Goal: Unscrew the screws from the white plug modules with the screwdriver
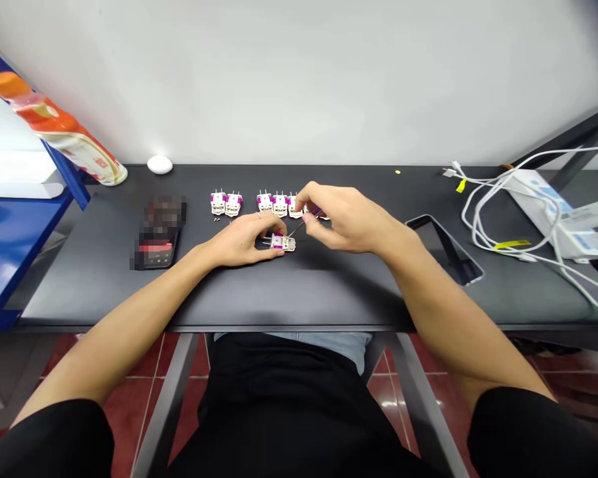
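My left hand [243,240] rests on the dark desk [299,292] with its fingers closed round a small white and magenta plug part [282,243]. My right hand [339,216] is pinched on a thin screwdriver [303,224] with a purple handle, whose tip points down at that part. Behind the hands stands a row of like plug parts: a pair [226,203] to the left and several more [278,204] partly hidden by my right fingers.
A phone [158,240] lies at the left and another phone [446,249] face up at the right. White cables [498,206] and a power strip [563,212] fill the right end. An orange bottle [60,129] leans on blue shelving [10,232]; a white disc [159,164] sits by the wall.
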`<state>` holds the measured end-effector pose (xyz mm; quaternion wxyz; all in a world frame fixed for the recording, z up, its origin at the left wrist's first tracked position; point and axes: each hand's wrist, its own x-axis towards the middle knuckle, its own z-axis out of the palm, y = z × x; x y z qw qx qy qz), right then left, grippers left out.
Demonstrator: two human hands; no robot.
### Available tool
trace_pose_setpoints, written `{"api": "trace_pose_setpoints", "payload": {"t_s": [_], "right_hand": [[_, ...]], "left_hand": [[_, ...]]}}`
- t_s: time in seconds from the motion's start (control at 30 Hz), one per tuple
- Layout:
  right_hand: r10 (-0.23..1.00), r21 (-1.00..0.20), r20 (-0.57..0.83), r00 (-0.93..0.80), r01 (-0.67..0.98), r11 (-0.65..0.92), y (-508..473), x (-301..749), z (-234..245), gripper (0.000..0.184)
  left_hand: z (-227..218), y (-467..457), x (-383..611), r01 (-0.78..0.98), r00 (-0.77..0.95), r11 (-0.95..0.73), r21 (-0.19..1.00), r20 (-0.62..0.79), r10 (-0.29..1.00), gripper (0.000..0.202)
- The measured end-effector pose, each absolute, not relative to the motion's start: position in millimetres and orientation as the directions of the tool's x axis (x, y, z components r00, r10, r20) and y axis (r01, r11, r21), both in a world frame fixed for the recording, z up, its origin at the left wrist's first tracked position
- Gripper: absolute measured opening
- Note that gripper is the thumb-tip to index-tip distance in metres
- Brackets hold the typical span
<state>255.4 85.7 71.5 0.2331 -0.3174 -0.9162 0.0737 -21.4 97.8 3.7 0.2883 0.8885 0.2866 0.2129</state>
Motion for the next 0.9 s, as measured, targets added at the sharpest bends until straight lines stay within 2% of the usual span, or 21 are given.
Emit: {"api": "trace_pose_setpoints", "payload": {"t_s": [0.17, 0.3, 0.4, 0.57, 0.77, 0.9], "right_hand": [[0.602, -0.324, 0.43, -0.672, 0.508, 0.798, 83.9, 260.0, 64.2, 0.023], [0.665, -0.316, 0.399, -0.631, 0.586, 0.746, 82.9, 262.9, 61.0, 0.014], [0.673, -0.271, 0.399, -0.623, 0.621, 0.735, 82.5, 263.3, 58.4, 0.017], [0.586, -0.26, 0.478, -0.654, 0.532, 0.806, 81.7, 259.4, 57.7, 0.027], [0.678, -0.266, 0.395, -0.62, 0.629, 0.73, 80.2, 253.0, 58.2, 0.024], [0.599, -0.272, 0.438, -0.671, 0.536, 0.799, 80.5, 254.2, 56.8, 0.035]], "left_hand": [[4.0, 98.0, -21.8, 0.396, 0.746, -0.673, 0.625, 0.208, 0.633, 0.035], [3.6, 98.2, -22.2, 0.391, 0.746, -0.672, 0.629, 0.212, 0.632, 0.035], [3.3, 98.2, -21.9, 0.394, 0.738, -0.667, 0.632, 0.216, 0.64, 0.034], [2.8, 98.1, -20.9, 0.4, 0.73, -0.671, 0.625, 0.226, 0.645, 0.036], [3.4, 97.2, -19.8, 0.407, 0.733, -0.668, 0.623, 0.213, 0.646, 0.036], [3.3, 97.4, -18.9, 0.412, 0.741, -0.671, 0.616, 0.202, 0.641, 0.038]]}}
